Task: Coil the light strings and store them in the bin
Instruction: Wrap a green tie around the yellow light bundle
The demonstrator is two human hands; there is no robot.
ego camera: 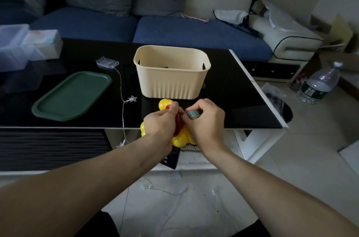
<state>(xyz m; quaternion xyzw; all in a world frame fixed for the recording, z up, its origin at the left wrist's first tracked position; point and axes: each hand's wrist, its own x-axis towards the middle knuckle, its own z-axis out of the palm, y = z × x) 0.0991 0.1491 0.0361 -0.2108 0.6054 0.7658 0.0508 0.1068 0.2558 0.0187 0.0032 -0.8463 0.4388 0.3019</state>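
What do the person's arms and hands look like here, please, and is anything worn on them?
Both forearms are bare up to the frame's edge: no sleeves, watch, bracelets or gloves show. The left hand and right hand show no rings on the visible fingers. Nails look short and unpainted, though the dim light limits detail.

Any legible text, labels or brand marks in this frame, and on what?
None can be read.
Bottle label: too blurred.
White box: coloured print, illegible.
Bin, tray, battery case: no text visible.
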